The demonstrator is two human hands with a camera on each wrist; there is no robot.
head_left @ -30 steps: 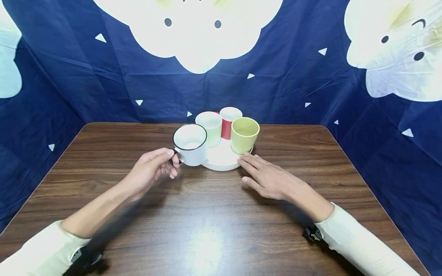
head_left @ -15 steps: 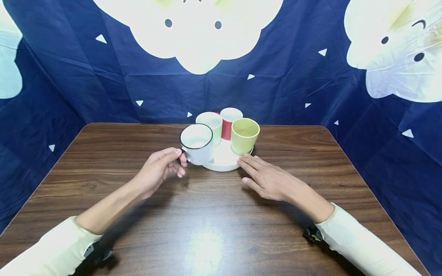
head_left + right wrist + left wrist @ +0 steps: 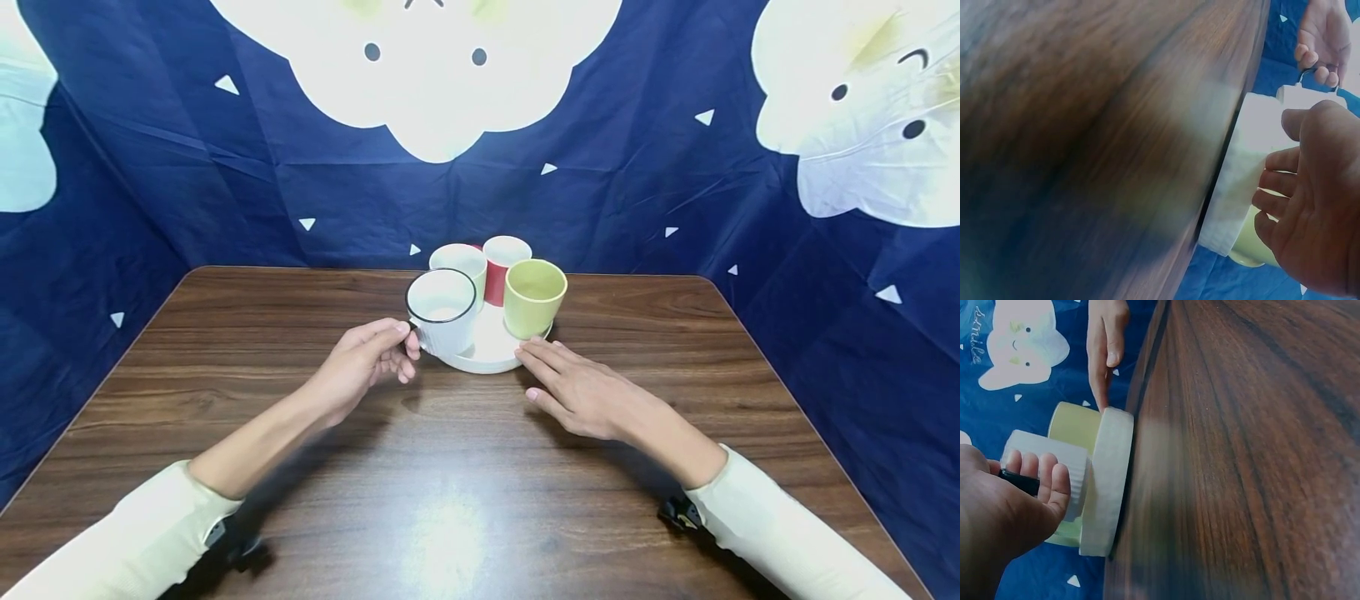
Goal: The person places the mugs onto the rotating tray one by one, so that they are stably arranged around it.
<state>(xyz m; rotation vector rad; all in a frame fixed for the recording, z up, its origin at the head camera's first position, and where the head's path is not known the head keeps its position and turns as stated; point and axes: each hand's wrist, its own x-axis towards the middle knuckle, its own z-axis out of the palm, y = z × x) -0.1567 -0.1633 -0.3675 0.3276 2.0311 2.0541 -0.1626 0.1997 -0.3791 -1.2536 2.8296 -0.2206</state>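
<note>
A white ribbed mug (image 3: 444,327) with a black rim is upright over the left front of a round white tray (image 3: 486,365). Its black handle (image 3: 1020,482) is gripped by my left hand (image 3: 369,360), thumb on top and fingers curled beneath. Whether the mug's base touches the tray I cannot tell. My right hand (image 3: 583,390) has its fingers extended, fingertips at the tray's right front rim, just below a yellow-green cup (image 3: 534,310). Behind the mug, a pale green ribbed cup (image 3: 459,257) is partly hidden. A red cup (image 3: 496,286) with a white inside stands at the back.
The tray sits near the far edge of the brown wooden table (image 3: 450,450). Dark blue cloth (image 3: 360,192) with white cloud shapes hangs behind and at both sides.
My left hand has carried the white mug to the right, further over the tray, hiding more of the pale green cup. The right hand has stayed in place.
</note>
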